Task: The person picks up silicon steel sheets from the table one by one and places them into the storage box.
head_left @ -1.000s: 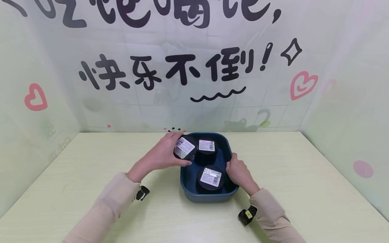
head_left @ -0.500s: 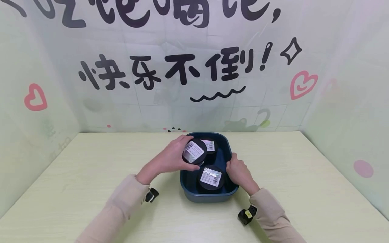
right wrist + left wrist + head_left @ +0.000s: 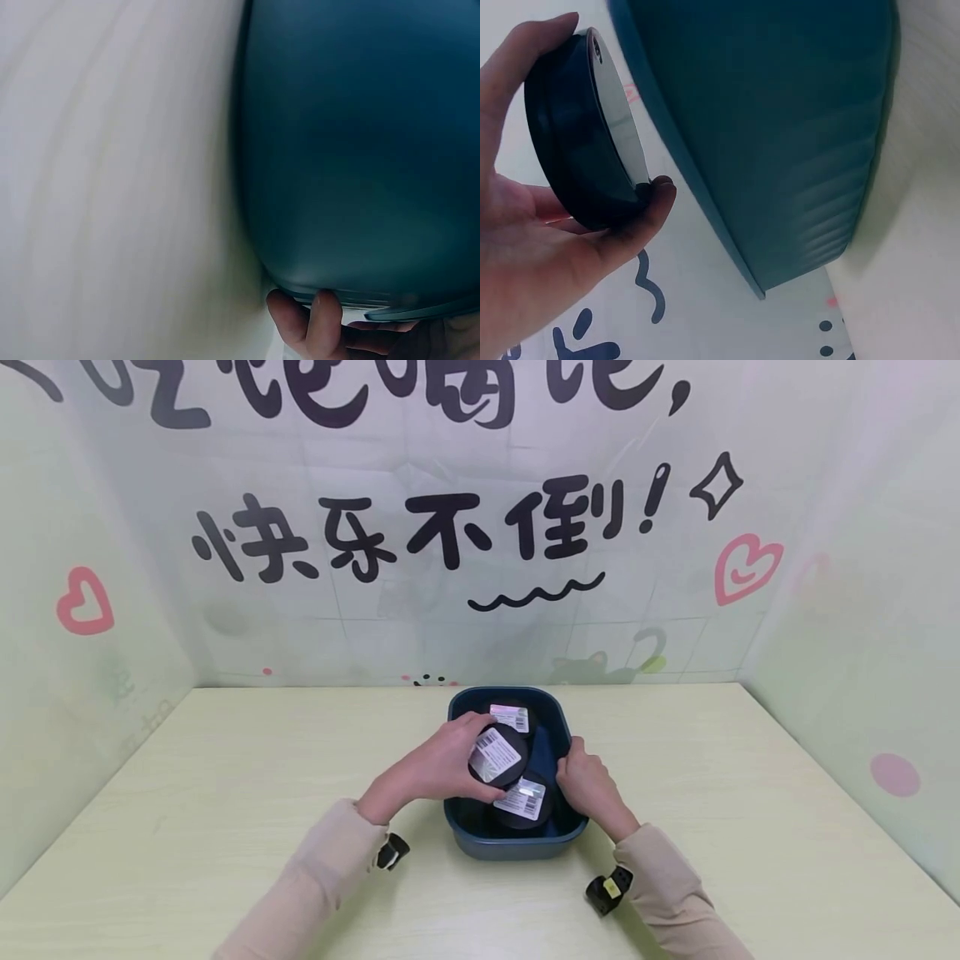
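A deep blue plastic bin (image 3: 513, 850) stands on the table, holding two round black containers with white barcode labels on top. One of these labelled containers (image 3: 514, 717) sits at the back; the other container (image 3: 527, 808) is at the front, partly covered. Above and between them, my left hand (image 3: 442, 762) grips a third round black container (image 3: 501, 757) by its sides, thumb toward me. In the left wrist view this held container (image 3: 574, 131) is short and drum-shaped, tilted, with a pale underside. My right hand (image 3: 591, 783) holds the bin's right side at the rim.
Pale wood-grain table (image 3: 262, 777) surrounds the bin. A white printed backdrop (image 3: 375, 635) with large black characters rises behind, with side panels left and right. Small black wrist devices (image 3: 609, 891) hang at both sleeves.
My left hand has carried its black container from the bin's left rim rightward and toward me, over the space between the other two. The right hand and the bin stay put.
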Demonstrator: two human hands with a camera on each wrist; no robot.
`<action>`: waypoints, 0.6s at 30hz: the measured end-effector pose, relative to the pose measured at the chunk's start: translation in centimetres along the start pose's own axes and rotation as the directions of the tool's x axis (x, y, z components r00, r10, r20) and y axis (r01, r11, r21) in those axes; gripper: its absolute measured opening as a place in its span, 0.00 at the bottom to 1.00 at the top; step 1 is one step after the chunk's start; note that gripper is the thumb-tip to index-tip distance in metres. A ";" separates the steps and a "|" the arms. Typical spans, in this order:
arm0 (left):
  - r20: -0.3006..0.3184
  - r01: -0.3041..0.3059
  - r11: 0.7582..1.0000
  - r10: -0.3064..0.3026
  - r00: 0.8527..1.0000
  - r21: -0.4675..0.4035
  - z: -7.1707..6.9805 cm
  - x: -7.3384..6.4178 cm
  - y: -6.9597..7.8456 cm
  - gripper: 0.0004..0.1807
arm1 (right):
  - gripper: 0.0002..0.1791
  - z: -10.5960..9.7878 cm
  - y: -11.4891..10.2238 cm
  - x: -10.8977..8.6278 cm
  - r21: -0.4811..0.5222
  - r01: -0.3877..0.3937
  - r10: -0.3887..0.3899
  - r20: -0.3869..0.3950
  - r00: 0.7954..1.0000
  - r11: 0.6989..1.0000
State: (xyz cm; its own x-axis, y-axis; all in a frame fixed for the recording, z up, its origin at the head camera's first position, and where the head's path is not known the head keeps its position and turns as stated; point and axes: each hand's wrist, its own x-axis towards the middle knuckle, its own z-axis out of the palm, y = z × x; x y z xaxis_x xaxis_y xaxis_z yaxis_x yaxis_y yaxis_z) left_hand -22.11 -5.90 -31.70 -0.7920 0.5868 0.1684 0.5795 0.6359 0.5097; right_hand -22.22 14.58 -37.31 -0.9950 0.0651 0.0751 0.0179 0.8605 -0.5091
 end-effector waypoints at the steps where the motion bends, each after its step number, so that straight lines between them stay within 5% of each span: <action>1: 0.003 -0.006 1.000 0.006 1.000 -0.002 0.1 0.0 0.0 0.47 | 0.15 0.0 0.0 0.0 0.001 0.000 0.000 -0.001 1.000 1.000; 18: 0.050 -0.070 0.998 0.071 0.996 -0.005 1.9 0.8 -0.1 0.46 | 0.14 0.1 0.1 0.0 0.001 0.019 -0.019 -0.012 1.000 1.000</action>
State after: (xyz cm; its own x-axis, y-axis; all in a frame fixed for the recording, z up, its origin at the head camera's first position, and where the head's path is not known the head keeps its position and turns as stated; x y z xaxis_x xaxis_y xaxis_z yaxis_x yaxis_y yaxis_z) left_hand -22.43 -4.48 -33.22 -0.7386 0.6545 0.1618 0.6330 0.5906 0.5005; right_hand -22.23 14.61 -37.40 -0.9940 0.0546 0.0949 -0.0013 0.8611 -0.5084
